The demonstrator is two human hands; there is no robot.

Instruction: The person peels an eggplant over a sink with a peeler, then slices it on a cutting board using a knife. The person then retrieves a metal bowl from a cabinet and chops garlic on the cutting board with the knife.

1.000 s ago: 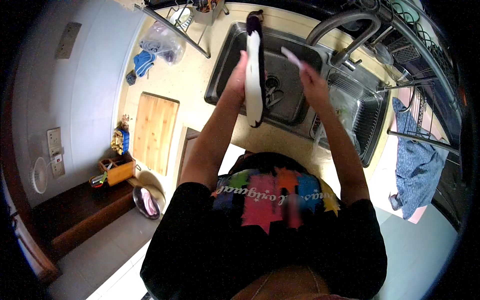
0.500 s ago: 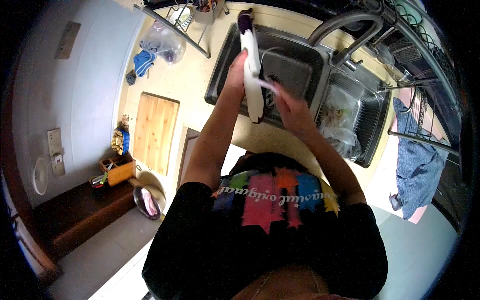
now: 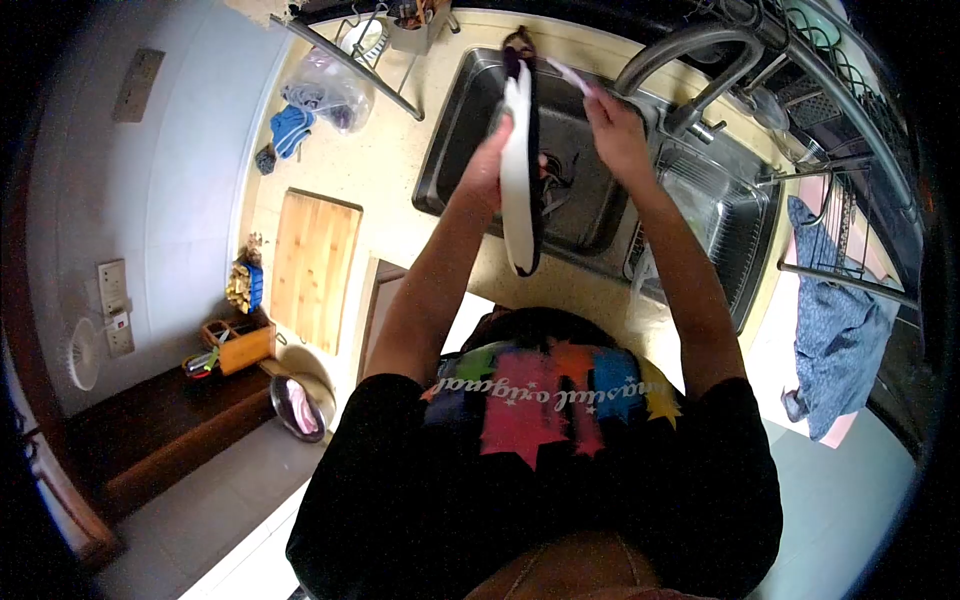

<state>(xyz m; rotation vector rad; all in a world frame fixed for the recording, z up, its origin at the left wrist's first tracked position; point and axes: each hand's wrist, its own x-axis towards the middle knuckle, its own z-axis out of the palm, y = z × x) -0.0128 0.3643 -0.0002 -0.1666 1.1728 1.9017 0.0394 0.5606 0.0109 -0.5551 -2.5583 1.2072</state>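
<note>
A long eggplant (image 3: 516, 185) is held upright in view over the left part of the sink, with my left hand (image 3: 488, 170) closed around its middle. Its near face is pale, peeled flesh, while dark purple skin remains along its right side and at the stem end. My right hand (image 3: 620, 140) is closed on a slim, pale peeler (image 3: 570, 77), whose tip points toward the eggplant's stem end, a little apart from it. Dark strips of peel (image 3: 558, 178) lie around the drain in the sink basin (image 3: 590, 215) below.
A curved faucet (image 3: 690, 40) stands behind the sink. The smaller right basin (image 3: 745, 285) contains a clear plastic bag. To the left are a wooden cutting board (image 3: 315, 265), a blue cloth (image 3: 291, 130) and a plastic bag (image 3: 330, 95). A blue-grey cloth (image 3: 840, 320) hangs at right.
My right hand with the peeler has moved up and right, from the eggplant's middle to near its stem end. The eggplant has turned, showing dark skin along its right side.
</note>
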